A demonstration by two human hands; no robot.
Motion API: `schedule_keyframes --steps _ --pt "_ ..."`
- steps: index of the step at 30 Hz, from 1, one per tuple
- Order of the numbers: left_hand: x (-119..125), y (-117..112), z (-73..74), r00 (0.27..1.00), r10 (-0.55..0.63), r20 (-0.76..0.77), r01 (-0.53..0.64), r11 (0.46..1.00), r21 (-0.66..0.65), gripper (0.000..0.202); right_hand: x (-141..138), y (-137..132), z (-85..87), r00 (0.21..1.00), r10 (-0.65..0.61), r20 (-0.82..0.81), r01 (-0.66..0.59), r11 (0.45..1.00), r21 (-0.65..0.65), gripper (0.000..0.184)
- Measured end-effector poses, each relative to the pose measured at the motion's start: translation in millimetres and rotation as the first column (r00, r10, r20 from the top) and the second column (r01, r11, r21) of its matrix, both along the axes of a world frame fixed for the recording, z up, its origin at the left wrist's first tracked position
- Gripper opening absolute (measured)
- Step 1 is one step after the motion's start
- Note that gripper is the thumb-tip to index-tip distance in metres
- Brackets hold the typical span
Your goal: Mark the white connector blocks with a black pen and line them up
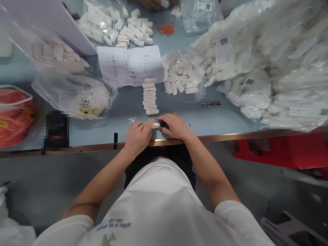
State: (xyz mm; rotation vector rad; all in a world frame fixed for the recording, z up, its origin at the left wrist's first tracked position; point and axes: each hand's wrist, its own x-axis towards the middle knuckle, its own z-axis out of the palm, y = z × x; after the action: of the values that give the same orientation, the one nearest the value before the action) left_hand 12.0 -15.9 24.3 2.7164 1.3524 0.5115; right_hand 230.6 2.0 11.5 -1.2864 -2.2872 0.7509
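Near the table's front edge, my left hand (139, 136) pinches the left end of a small white plastic piece (155, 125) with a row of dark marks. My right hand (174, 126) is curled at the piece's other end, around something small and dark (164, 125) whose kind I cannot make out. Just beyond my hands, several similar white plastic pieces (149, 97) lie in a column, one behind another. Beside my left hand is a little scatter of tiny white bits (132, 120).
Printed sheets (129, 65) lie behind the column. Clear bags of white parts (183, 73) stand beyond and to the right, near a slim dark tool (211, 104). On the left are a bag of black-and-white bits (89, 102) and a red bag (15, 116). Another person's hands (153, 3) are across the table.
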Motion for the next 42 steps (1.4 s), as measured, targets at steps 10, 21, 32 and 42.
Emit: schedule_keyframes --steps 10,21,32,42 --pt "-56.1 20.9 6.0 0.958 0.284 0.046 -0.286 0.957 0.056 0.021 -0.7 0.0 2.1 1.0 -0.005 -0.004 0.005 1.0 -0.002 0.023" --pt "-55.6 18.6 -6.7 0.943 0.245 -0.224 -0.228 0.969 0.098 0.022 -0.9 -0.3 2.2 1.0 -0.001 0.016 0.001 1.0 -0.019 0.025" --pt "-35.4 19.0 9.0 0.964 0.262 0.051 -0.254 0.959 -0.124 0.006 -0.9 -0.3 0.2 1.0 0.0 0.011 0.0 1.0 0.021 0.027" --pt "5.9 16.3 16.3 0.992 0.089 0.091 -0.066 0.97 -0.232 0.018 -0.7 0.2 2.1 1.0 -0.006 0.014 0.006 1.0 0.007 0.028"
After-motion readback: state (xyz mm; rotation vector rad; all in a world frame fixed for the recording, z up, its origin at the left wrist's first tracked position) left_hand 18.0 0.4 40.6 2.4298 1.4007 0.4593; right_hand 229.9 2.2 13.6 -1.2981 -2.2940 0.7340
